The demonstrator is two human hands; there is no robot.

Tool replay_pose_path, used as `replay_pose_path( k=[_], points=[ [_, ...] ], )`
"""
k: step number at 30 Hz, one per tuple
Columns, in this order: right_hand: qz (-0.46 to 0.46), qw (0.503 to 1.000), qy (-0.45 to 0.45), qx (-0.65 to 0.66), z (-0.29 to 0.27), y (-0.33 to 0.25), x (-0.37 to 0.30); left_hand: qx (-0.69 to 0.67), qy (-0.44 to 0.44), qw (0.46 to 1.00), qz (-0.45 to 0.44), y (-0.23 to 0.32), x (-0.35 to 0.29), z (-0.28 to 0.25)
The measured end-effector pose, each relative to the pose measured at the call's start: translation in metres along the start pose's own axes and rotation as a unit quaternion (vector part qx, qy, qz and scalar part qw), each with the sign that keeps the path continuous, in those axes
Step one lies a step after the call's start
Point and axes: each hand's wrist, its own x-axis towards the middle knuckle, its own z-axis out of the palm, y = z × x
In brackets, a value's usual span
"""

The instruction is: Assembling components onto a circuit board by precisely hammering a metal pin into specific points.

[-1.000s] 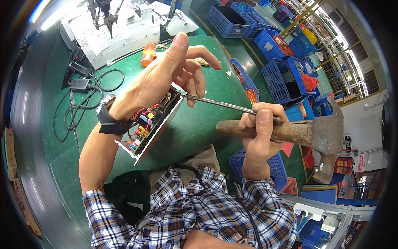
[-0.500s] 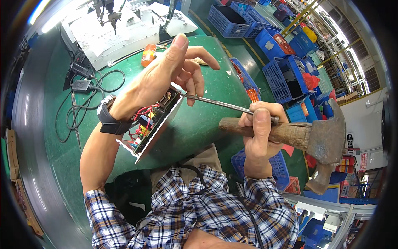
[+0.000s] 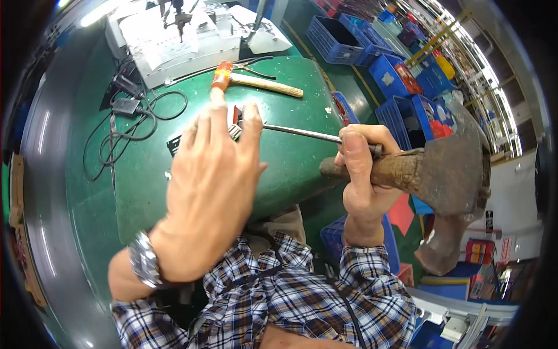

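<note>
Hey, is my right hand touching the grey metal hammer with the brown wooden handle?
Touching: the head view shows your right hand gripping the grey metal hammer by its brown wooden handle.

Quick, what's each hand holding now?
Left hand: outstretched over the circuit board; whether it grips cannot be told.
Right hand: closed, holding a metal rod and metal-headed hammer.

A factory workshop or assembly area, seen through a round fisheye view: a green-topped worktable point(image 3: 296, 166) holds a white bench machine point(image 3: 165, 72), tangled black cables point(image 3: 125, 107) and a wooden-handled mallet point(image 3: 267, 85) with an orange head. A long, shiny grey strip point(image 3: 43, 232), resembling a conveyor, runs along the left side. To the right, blue plastic crates point(image 3: 331, 42) line a green floor marked with a yellow stripe point(image 3: 367, 85), under bright strip lighting point(image 3: 100, 14).
</note>
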Motion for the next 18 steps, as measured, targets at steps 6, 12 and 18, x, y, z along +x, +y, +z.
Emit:
replay_pose_path(
  k=[6,12,18],
  points=[
    [-0.094,0.994,0.011,-0.059,0.001,0.006,0.003,-0.038,0.24,0.965,-0.102,0.032,-0.014,0.037],
    [-0.097,0.995,0.013,0.004,0.001,0.006,0.001,0.021,0.297,0.95,-0.092,0.021,-0.003,0.075],
    [-0.063,0.997,-0.011,0.049,-0.011,0.0,0.004,-0.031,0.302,0.951,-0.056,0.007,-0.007,0.07]
  ],
)
